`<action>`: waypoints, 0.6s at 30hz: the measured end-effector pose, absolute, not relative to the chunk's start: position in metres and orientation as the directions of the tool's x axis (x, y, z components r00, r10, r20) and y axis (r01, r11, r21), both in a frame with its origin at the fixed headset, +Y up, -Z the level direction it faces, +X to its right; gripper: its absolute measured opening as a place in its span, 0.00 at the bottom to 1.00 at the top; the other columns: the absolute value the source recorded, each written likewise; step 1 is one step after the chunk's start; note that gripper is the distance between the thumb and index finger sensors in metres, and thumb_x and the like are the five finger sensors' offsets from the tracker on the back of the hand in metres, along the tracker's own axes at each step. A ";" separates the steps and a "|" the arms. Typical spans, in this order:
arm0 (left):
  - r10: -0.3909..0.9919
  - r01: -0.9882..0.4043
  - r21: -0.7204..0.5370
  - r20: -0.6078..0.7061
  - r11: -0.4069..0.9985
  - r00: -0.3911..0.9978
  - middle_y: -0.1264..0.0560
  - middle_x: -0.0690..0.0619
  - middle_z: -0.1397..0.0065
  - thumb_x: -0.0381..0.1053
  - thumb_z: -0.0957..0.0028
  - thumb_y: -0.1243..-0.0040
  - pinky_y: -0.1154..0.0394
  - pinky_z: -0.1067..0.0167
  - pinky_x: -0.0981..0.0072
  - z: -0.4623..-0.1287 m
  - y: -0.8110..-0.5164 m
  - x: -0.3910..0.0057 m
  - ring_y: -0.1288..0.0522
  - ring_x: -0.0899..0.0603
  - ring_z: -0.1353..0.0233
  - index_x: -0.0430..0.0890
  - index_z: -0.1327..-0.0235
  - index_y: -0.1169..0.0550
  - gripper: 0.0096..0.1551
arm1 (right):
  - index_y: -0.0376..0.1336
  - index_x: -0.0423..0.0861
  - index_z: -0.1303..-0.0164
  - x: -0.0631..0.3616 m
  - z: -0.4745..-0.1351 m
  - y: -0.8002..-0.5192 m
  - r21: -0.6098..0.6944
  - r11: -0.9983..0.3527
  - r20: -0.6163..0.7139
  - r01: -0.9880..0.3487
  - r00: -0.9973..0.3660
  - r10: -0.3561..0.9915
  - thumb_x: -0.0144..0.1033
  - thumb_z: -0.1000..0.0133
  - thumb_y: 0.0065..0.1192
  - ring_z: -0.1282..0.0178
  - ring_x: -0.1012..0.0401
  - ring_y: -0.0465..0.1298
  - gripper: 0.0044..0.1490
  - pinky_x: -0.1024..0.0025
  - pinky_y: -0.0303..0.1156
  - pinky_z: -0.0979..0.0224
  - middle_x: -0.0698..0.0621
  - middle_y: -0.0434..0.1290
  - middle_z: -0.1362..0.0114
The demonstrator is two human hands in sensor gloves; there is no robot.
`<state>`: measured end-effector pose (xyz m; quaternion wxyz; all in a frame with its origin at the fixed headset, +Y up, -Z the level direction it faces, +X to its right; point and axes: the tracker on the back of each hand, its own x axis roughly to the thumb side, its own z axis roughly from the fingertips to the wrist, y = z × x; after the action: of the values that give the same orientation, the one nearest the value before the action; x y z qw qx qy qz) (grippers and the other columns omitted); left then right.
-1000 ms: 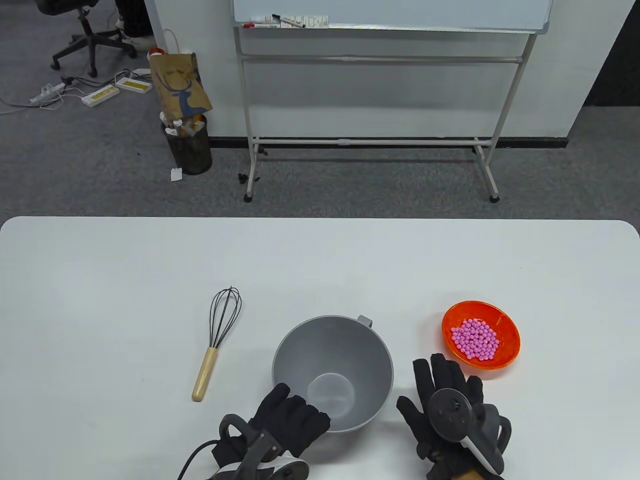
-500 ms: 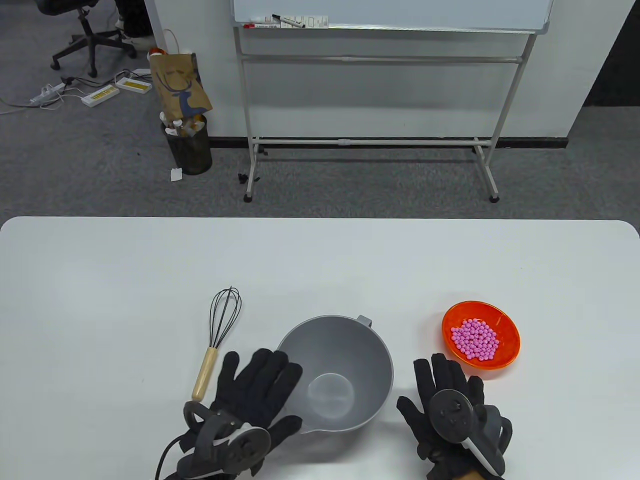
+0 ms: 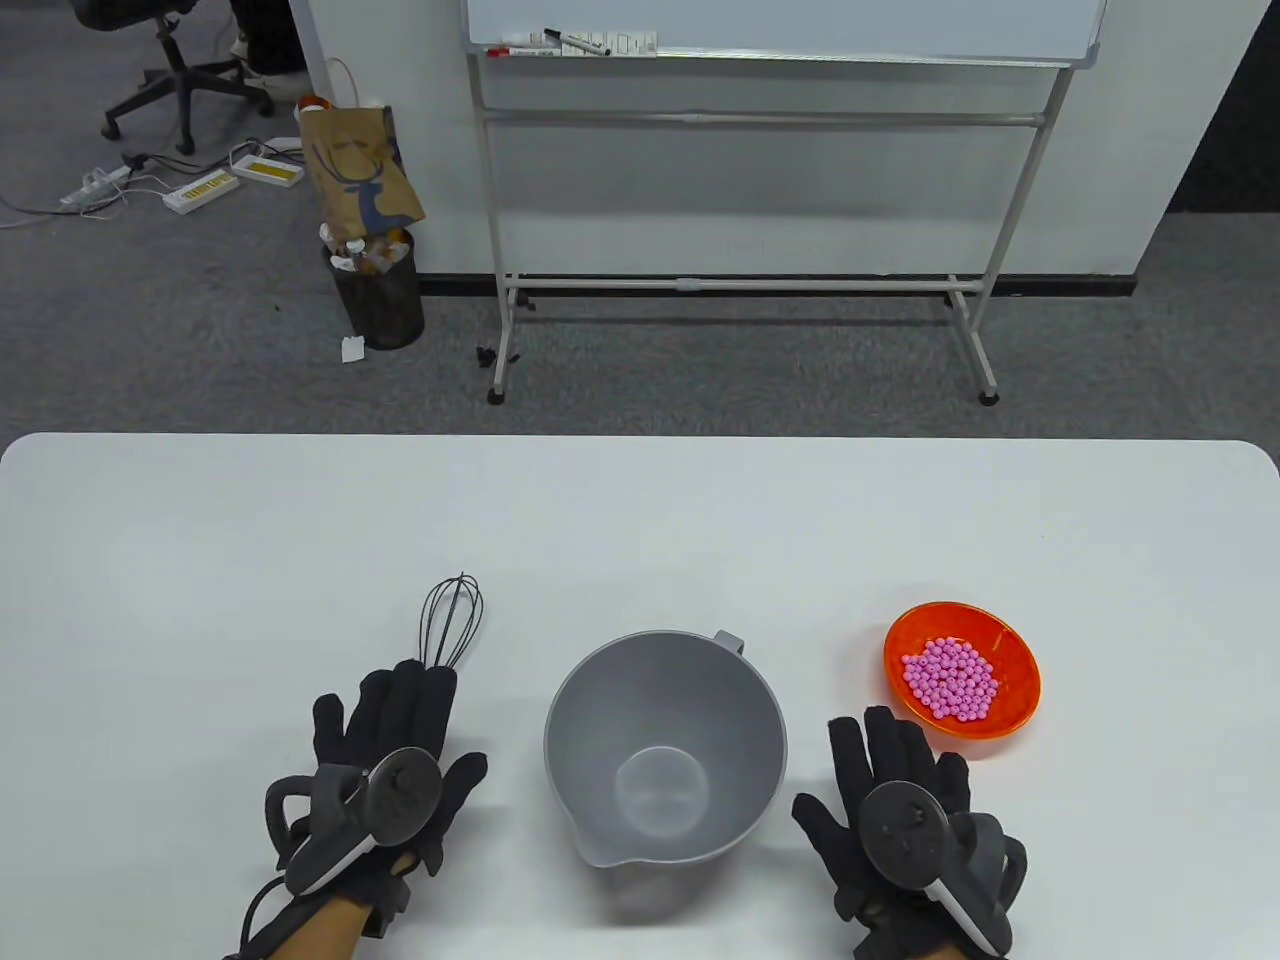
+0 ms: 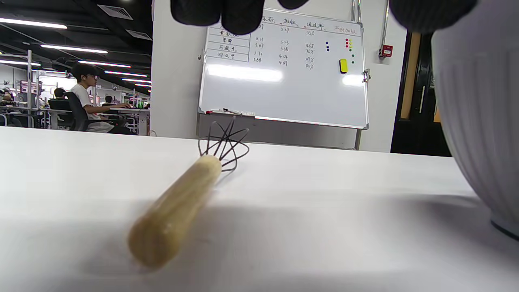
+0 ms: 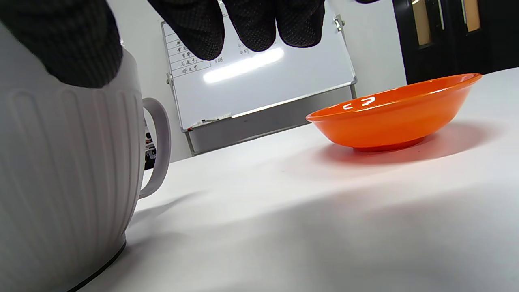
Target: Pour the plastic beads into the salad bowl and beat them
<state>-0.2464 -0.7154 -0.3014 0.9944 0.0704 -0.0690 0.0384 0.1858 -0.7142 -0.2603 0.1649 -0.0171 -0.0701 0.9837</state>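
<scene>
While both hands hover low over the table [image 3: 640,520] with fingers spread and nothing held, the beads sit unpoured.
Bottom left of table view: left hand [image 3: 385,765], fingers straight, above the whisk [image 3: 450,620], covering its wooden handle [image 4: 174,211]; left wrist view shows the handle lying free on the table, fingertips [image 4: 227,14] above it, not touching. Bottom right: right hand [image 3: 895,800], fingers straight, over bare table between bowl and dish. Bottom centre: grey bowl [image 3: 665,745] upright, empty, spout toward bottom edge, handle [image 3: 730,640] at far side. Right of it, apart: orange dish [image 3: 962,680] holding pink beads [image 3: 950,680]. Top of frame: whiteboard [image 3: 780,30], bin [image 3: 378,290].
</scene>
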 end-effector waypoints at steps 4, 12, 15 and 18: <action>0.052 -0.074 0.138 0.158 0.988 0.986 0.49 0.47 0.10 0.74 0.50 0.52 0.57 0.26 0.26 -0.299 -0.714 -0.242 0.47 0.35 0.12 0.57 0.19 0.51 0.50 | 0.53 0.55 0.19 0.190 -0.261 -0.715 -0.147 -0.934 -0.039 -0.325 -0.942 0.334 0.67 0.51 0.65 0.10 0.45 0.56 0.52 0.35 0.45 0.17 0.48 0.52 0.12; 0.047 -0.069 0.137 0.159 0.988 0.986 0.48 0.46 0.10 0.74 0.50 0.51 0.57 0.26 0.26 -0.297 -0.715 -0.241 0.46 0.35 0.13 0.57 0.19 0.50 0.50 | 0.54 0.53 0.19 0.237 -0.268 -0.704 -0.249 -0.816 -0.266 -0.522 -0.773 0.575 0.67 0.51 0.67 0.17 0.43 0.66 0.53 0.40 0.57 0.21 0.46 0.56 0.13; 0.045 -0.067 0.136 0.165 0.988 0.985 0.49 0.46 0.10 0.74 0.51 0.49 0.57 0.26 0.26 -0.296 -0.714 -0.238 0.46 0.35 0.12 0.57 0.19 0.51 0.51 | 0.53 0.52 0.19 0.271 -0.280 -0.705 -0.315 -0.756 -0.433 -0.574 -0.622 0.653 0.62 0.49 0.68 0.19 0.43 0.67 0.51 0.42 0.59 0.22 0.45 0.52 0.13; 0.038 -0.060 0.135 0.163 0.989 0.986 0.49 0.46 0.10 0.74 0.51 0.49 0.58 0.26 0.26 -0.296 -0.713 -0.237 0.46 0.35 0.13 0.57 0.19 0.51 0.51 | 0.51 0.50 0.19 0.301 -0.292 -0.709 -0.375 -0.718 -0.549 -0.586 -0.484 0.681 0.60 0.49 0.69 0.21 0.42 0.68 0.52 0.43 0.61 0.24 0.44 0.51 0.14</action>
<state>-0.2371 -0.7130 -0.2959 0.9940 0.0697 -0.0804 0.0246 0.3009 -0.7088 -0.2920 0.3689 -0.3492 -0.0682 0.8587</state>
